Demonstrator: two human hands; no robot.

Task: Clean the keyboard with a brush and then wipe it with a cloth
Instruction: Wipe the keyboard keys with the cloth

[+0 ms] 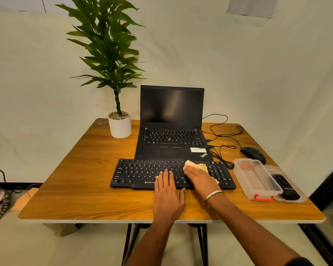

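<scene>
Now the right hand presses a crumpled beige cloth flat-fingered onto the black corded keyboard; the left hand lies flat, steadying. Hard strokes could slide the keyboard into the clear plastic box.

Both forearms reach in from the bottom edge, converging toward centre. Left hand lies palm down, fingers straight and close together, thumb out to the right, wrist about straight. Right hand sits just right of it, palm down and flat, fingers angled up-left, a thin bangle on the wrist, forearm coming in diagonally from lower right.
</scene>
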